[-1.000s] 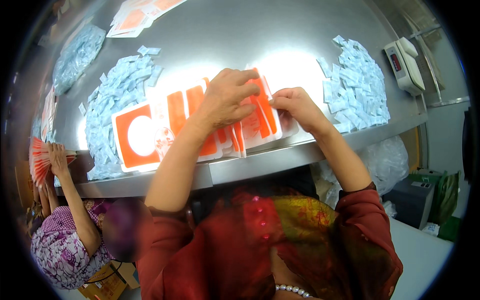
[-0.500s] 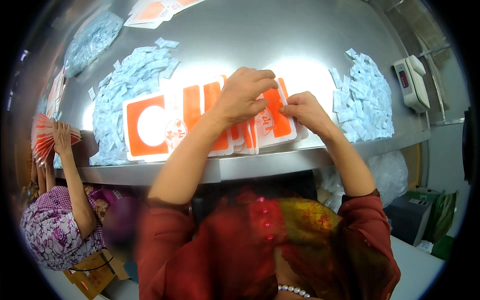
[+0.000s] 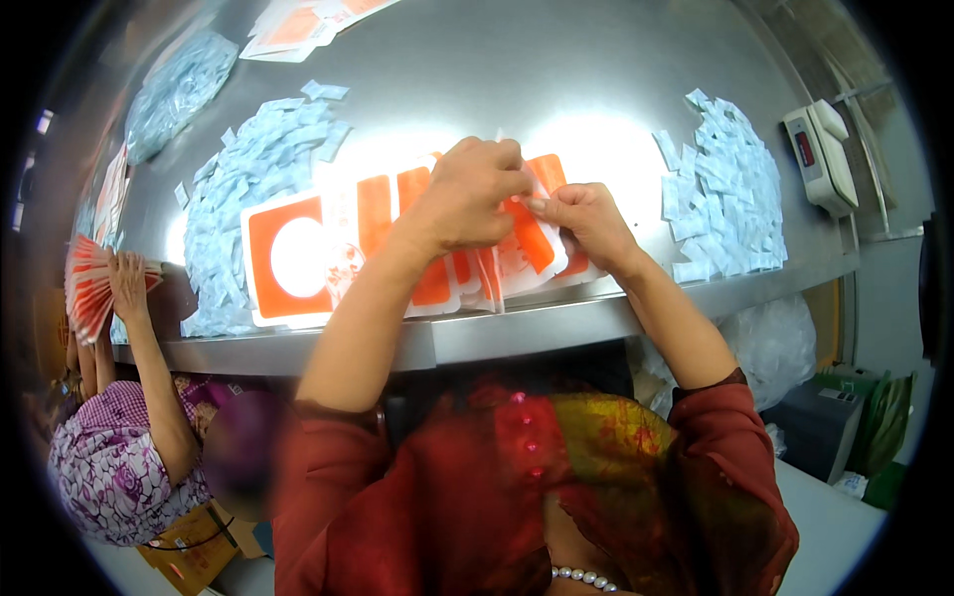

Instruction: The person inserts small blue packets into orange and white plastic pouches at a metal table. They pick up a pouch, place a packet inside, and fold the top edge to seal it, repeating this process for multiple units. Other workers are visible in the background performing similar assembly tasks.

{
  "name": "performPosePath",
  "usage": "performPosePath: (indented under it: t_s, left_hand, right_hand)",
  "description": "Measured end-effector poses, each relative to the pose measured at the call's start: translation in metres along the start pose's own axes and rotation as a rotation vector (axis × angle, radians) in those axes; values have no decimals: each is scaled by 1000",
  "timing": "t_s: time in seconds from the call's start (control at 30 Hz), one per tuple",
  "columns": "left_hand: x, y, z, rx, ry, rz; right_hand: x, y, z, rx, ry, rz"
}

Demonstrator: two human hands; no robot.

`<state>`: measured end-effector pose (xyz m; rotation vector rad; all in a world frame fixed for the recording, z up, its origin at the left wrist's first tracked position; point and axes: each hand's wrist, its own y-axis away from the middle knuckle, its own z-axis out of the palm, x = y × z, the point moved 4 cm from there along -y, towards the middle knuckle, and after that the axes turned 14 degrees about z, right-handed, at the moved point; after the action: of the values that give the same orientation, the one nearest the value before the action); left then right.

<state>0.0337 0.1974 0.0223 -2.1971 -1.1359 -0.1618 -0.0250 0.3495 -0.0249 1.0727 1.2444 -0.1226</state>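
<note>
Flat orange-and-white pouches [image 3: 258, 246] lie fanned and overlapping along the near edge of the steel table. The leftmost shows a round white area. My left hand [image 3: 469, 195] reaches over the fan, fingers closed at the upper edge of one pouch [image 3: 534, 240] near the right end. With thumb and fingers pinched, my right hand [image 3: 593, 224] grips that pouch's right edge, which is lifted and tilted off those beneath. Its mouth is partly hidden by my fingers. Pale blue sachets are heaped on both sides, a left pile [image 3: 260, 169] and a right pile [image 3: 733, 189].
A white scale [image 3: 823, 159] stands at the table's right edge. At the far left lies a clear bag of blue sachets [image 3: 182, 91], with more pouches [image 3: 298, 30] at the back. On the left, a co-worker's hand [image 3: 128, 285] holds fanned pouches.
The right-hand pouch's edge has been raised and pulled leftward by my right hand, baring the pouch underneath. My left hand has shifted slightly, its fingers curling closer in.
</note>
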Motion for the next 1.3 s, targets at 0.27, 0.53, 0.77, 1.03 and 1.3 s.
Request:
performPosePath:
  t_s: [0.27, 0.53, 0.77, 1.03, 1.3]
  left_hand:
    - [10, -3, 9, -188, -38, -1]
    - [17, -10, 6, -315, -231, 50]
    - [25, -11, -6, -205, -257, 86]
    - [19, -6, -6, -116, -211, 111]
    - [20, -5, -4, -162, -212, 80]
  right_hand:
    - [7, -2, -3, 26, 203, -38]
    - [-14, -8, -12, 426, 1000, -133]
    - [-9, -15, -62, 31, 316, -14]
    - [-5, -63, -176, 896, 1295, -59]
    - [-59, 17, -72, 236, -50, -369]
